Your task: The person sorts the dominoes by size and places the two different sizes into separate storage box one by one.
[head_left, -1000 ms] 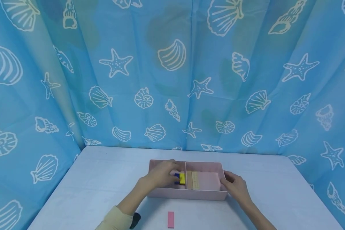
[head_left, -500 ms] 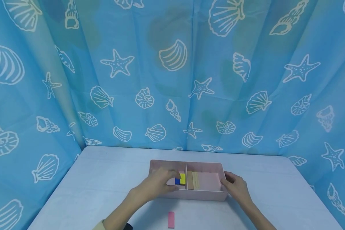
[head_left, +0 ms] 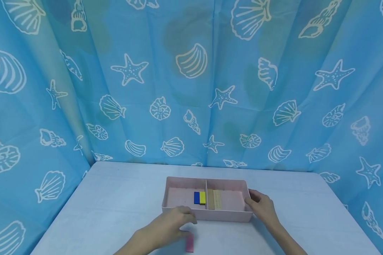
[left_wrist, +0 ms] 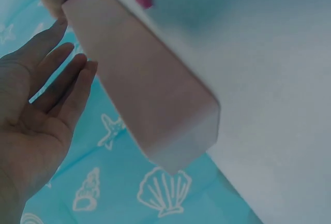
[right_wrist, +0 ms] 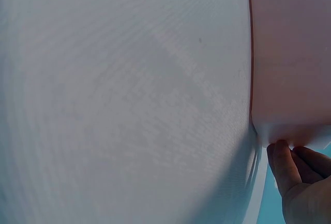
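A pink two-compartment box (head_left: pixel 221 215) stands on the table. My right hand (head_left: pixel 263 209) holds its right end, thumb over the rim; the right wrist view has the fingers (right_wrist: pixel 285 164) against the end wall. In front of the box, my left hand (head_left: pixel 166 228) hovers with fingers spread, holding nothing. Its thumb is by the far end of a pink block (head_left: pixel 189 243) lying on the table; contact cannot be told. A blue block (head_left: pixel 196 198) and a yellow block (head_left: pixel 202 198) sit side by side in the left compartment. The right one holds a tan strip (head_left: pixel 211 200) and a cream strip (head_left: pixel 217 200).
A white cloth covers the table (head_left: pixel 124 191). Behind and beside it hangs a blue curtain (head_left: pixel 178 88) with shell and starfish prints. A divider (head_left: pixel 206 193) splits the box's inside.
My left hand has come out of the left compartment and moved toward the pink block in front, uncovering the blue block. My right hand has stayed at the box's right end.
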